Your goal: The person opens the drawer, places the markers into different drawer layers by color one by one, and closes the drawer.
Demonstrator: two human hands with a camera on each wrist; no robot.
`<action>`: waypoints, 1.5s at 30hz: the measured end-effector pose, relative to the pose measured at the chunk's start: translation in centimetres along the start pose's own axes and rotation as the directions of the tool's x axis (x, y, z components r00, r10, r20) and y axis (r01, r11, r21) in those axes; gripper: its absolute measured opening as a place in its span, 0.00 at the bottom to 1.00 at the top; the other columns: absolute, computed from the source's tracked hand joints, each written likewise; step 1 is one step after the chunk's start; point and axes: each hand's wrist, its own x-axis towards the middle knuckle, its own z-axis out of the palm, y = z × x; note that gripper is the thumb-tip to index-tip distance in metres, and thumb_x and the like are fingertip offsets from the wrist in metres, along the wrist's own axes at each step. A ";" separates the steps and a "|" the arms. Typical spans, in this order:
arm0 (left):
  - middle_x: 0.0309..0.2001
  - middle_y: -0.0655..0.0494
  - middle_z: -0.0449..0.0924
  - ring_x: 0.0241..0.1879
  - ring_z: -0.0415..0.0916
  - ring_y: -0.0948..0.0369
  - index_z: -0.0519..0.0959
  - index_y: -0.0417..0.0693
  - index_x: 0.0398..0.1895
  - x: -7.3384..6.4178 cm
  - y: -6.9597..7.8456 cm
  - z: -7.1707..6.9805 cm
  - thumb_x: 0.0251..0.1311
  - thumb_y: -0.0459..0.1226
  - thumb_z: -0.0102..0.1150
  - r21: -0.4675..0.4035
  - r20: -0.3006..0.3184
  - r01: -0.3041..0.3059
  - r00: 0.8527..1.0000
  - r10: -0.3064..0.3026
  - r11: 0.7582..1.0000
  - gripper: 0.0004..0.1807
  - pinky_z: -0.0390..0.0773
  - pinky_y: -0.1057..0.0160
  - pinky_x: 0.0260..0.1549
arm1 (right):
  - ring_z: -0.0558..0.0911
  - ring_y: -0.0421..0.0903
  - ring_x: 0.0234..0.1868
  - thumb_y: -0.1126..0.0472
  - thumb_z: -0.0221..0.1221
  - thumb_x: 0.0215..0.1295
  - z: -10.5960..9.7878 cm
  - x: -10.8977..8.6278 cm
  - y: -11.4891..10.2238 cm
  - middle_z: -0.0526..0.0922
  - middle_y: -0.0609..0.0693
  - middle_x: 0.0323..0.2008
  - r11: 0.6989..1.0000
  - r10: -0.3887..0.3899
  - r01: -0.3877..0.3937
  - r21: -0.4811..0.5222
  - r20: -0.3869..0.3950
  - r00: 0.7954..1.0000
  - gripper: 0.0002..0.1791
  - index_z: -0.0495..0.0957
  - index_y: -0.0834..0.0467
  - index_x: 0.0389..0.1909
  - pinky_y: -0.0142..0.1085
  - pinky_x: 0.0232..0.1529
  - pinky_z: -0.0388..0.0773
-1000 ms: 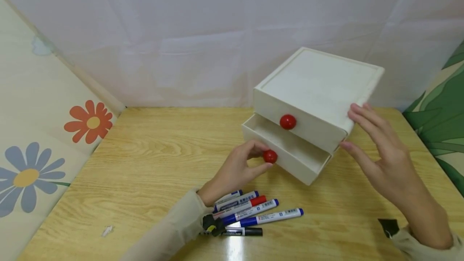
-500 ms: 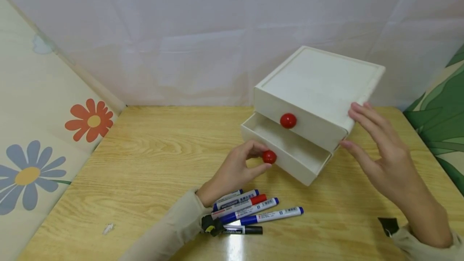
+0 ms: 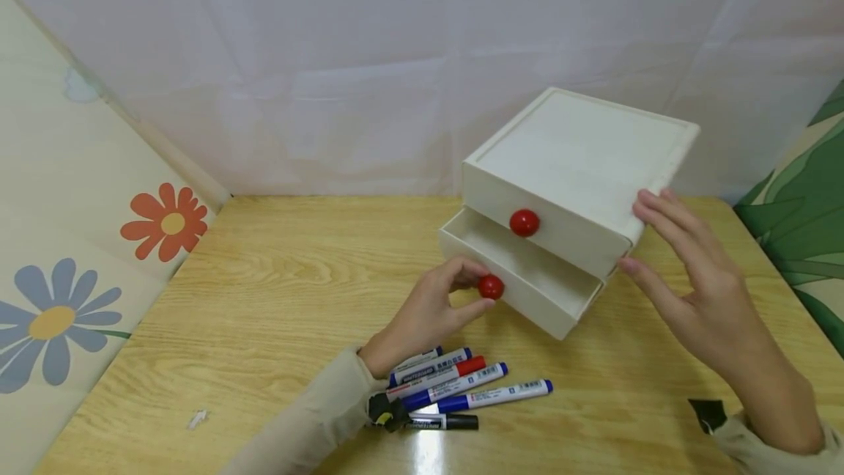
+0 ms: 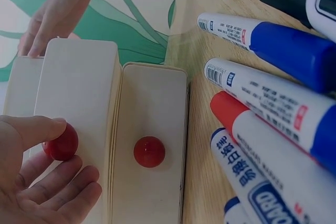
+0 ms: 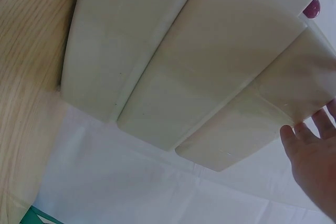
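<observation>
A white drawer cabinet (image 3: 587, 152) stands right of centre in the head view. Its middle drawer (image 3: 527, 284) is pulled out, and the part of its inside that shows holds nothing. My left hand (image 3: 428, 314) pinches this drawer's red knob (image 4: 63, 142) between thumb and fingers. Above it, the top drawer with its own red knob (image 3: 524, 223) is closed. The left wrist view shows the closed bottom drawer (image 4: 152, 108), which the head view hides. My right hand (image 3: 708, 292) rests its fingertips on the cabinet's upper right side, fingers fairly straight.
Several whiteboard markers (image 3: 494, 394), blue, red and black, lie on the wooden table (image 3: 297, 262) before the cabinet, partly under my left wrist. A small white scrap (image 3: 196, 418) lies at front left. A pale cloth (image 3: 330, 72) hangs behind; flower-patterned panels (image 3: 59, 240) flank the table.
</observation>
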 end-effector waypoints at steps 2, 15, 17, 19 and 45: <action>0.51 0.52 0.83 0.53 0.81 0.59 0.74 0.44 0.53 0.1 0.0 0.0 0.61 0.32 0.65 0.003 0.000 -0.002 1.000 0.002 1.000 0.18 0.80 0.55 0.58 | 0.64 0.50 0.75 0.40 0.52 0.71 0.0 0.0 0.0 0.72 0.61 0.67 1.000 0.002 -0.002 -0.002 0.000 1.000 0.39 0.72 0.76 0.58 0.33 0.76 0.58; 0.52 0.51 0.82 0.54 0.80 0.58 0.73 0.44 0.55 1.2 0.1 0.4 0.63 0.34 0.64 0.029 0.003 0.006 1.000 -0.006 1.000 0.19 0.80 0.58 0.58 | 0.64 0.50 0.75 0.40 0.53 0.71 0.1 0.1 -0.2 0.73 0.61 0.66 1.000 -0.003 0.003 0.011 -0.013 1.000 0.39 0.73 0.76 0.57 0.34 0.76 0.58; 0.52 0.51 0.82 0.54 0.80 0.58 0.73 0.44 0.56 1.4 0.1 0.5 0.63 0.33 0.64 0.024 0.007 0.019 1.000 -0.019 1.000 0.19 0.79 0.59 0.58 | 0.64 0.50 0.75 0.40 0.52 0.71 0.1 0.1 -0.2 0.73 0.61 0.66 1.000 -0.003 0.003 0.009 -0.013 1.000 0.39 0.72 0.76 0.57 0.34 0.76 0.58; 0.52 0.52 0.82 0.54 0.80 0.58 0.73 0.44 0.56 1.6 0.1 0.6 0.63 0.33 0.64 0.024 0.011 0.025 1.000 -0.026 0.999 0.19 0.79 0.60 0.59 | 0.64 0.50 0.75 0.40 0.52 0.71 0.1 0.1 -0.2 0.73 0.61 0.66 1.000 -0.003 0.003 0.009 -0.012 1.000 0.39 0.72 0.76 0.57 0.34 0.76 0.58; 0.57 0.51 0.80 0.56 0.78 0.59 0.72 0.44 0.62 3.0 0.1 1.1 0.68 0.32 0.56 0.067 0.014 0.039 0.999 -0.040 0.997 0.20 0.79 0.62 0.57 | 0.65 0.50 0.74 0.41 0.53 0.71 0.2 0.2 -0.4 0.74 0.63 0.65 1.000 -0.013 0.014 0.016 -0.025 1.000 0.38 0.73 0.77 0.57 0.35 0.76 0.59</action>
